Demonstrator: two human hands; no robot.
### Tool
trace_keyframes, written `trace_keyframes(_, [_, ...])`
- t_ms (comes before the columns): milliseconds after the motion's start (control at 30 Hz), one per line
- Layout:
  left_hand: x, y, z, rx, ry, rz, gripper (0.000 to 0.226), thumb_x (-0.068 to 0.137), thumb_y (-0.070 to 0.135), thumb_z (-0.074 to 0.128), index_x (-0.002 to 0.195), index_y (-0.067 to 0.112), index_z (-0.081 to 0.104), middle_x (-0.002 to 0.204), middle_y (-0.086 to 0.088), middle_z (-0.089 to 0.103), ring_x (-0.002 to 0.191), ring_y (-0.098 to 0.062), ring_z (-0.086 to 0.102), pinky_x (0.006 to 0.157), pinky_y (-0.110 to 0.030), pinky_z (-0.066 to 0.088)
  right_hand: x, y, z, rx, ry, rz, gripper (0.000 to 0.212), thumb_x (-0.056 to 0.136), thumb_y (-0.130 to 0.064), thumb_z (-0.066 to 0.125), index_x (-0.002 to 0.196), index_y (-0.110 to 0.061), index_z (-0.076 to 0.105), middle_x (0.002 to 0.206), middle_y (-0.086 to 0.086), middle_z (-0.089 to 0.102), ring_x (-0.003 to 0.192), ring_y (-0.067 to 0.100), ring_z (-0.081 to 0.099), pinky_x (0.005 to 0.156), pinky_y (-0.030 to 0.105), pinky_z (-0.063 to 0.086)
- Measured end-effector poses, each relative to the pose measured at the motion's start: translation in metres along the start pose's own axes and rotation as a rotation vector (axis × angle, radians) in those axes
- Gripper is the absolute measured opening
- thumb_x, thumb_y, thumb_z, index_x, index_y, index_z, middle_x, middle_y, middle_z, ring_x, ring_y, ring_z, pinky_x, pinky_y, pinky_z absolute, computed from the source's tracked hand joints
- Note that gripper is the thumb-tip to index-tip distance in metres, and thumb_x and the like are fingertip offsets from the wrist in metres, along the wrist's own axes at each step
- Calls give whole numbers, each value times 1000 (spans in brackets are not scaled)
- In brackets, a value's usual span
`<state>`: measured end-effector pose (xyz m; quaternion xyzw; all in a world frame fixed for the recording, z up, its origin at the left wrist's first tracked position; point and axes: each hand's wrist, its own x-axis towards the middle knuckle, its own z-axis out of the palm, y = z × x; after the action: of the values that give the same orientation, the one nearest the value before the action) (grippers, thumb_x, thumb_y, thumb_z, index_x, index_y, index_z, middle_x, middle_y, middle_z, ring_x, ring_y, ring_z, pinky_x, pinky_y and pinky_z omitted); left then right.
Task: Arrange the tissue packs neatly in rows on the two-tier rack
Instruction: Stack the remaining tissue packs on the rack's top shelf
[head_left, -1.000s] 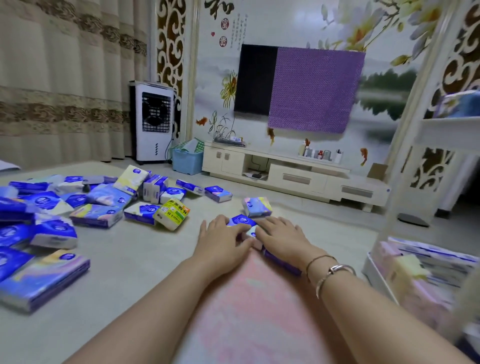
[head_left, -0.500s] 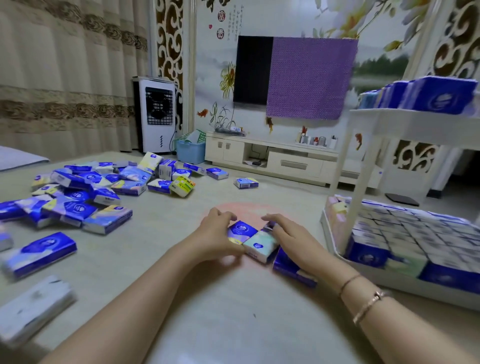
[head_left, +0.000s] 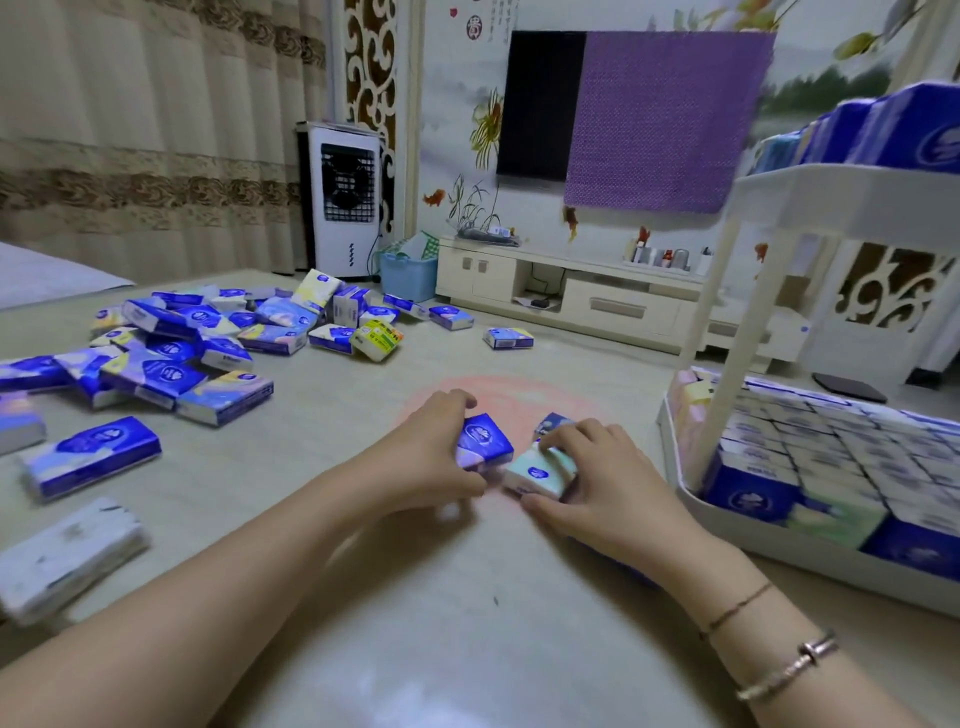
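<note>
Head view: both hands worked on the floor (head_left: 467, 597) in front of the person. The left hand (head_left: 426, 457) curled round a blue pack (head_left: 483, 441), thumb below and fingers over its far edge, so that grip was grasping the pack. The right hand (head_left: 597, 493) pinched a mint pack (head_left: 540, 470), fingertips on its top and thumb at its near side, and was likewise grasping. The two packs lay touching each other, on or just above the floor; which, I could not tell. A third pack (head_left: 551, 423) showed just behind the right fingers, mostly hidden.

To the left, a loose pile (head_left: 208, 338) of packs, mostly blue and white, lay scattered over the floor, with one pack (head_left: 508, 338) apart from it farther back. A pale pack (head_left: 67, 558) lay nearest, at the left edge.

At the right stood the white rack (head_left: 737, 343). Its lower tier (head_left: 685, 499) was filled with packs in close rows, and blue packs (head_left: 909, 130) lined the upper tier, blurred. Behind were a curtain (head_left: 145, 130), a fan unit (head_left: 345, 197), a television (head_left: 540, 104) half covered by a purple cloth (head_left: 665, 114), and a low cabinet (head_left: 571, 291).
</note>
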<state>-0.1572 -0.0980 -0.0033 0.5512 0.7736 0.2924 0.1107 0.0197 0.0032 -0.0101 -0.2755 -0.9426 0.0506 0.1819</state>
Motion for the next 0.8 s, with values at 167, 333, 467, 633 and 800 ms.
trace_keyframes(167, [-4,2,-19,-192,-12,37,55,77,15,68,127,24,47,120,4,53,99,-9,58,79,-18,47,-2,-4,-4,33,108,33,17,86,-41,54,99,-31,53,92,-9,62,89,18,54,70,33,43])
trace_keyframes(333, [2,9,-17,-566,-21,59,49,79,5,65,121,27,51,119,7,60,91,-8,64,73,-21,55,2,-8,-22,693,221,308,30,96,-31,45,74,-15,59,72,5,65,68,24,63,61,43,56])
trace_keyframes(467, [0,23,-6,-579,-59,147,65,61,20,71,121,27,49,121,8,60,104,-12,64,82,-33,57,-3,-18,-35,979,5,434,30,100,-31,45,88,-16,67,89,8,70,72,15,65,61,31,57])
trace_keyframes(633, [-2,31,3,-524,-101,246,69,79,3,70,133,26,35,116,0,58,94,-11,63,78,-31,55,-2,-28,-33,1192,-67,443,42,104,-30,31,97,-8,66,81,10,69,68,20,63,65,31,53])
trace_keyframes(800, [-3,32,3,-382,-62,276,92,77,17,77,145,38,19,108,9,61,85,-1,62,71,-16,52,1,-22,-38,1165,-195,449,46,103,-31,26,102,-7,66,87,7,69,74,17,60,65,27,46])
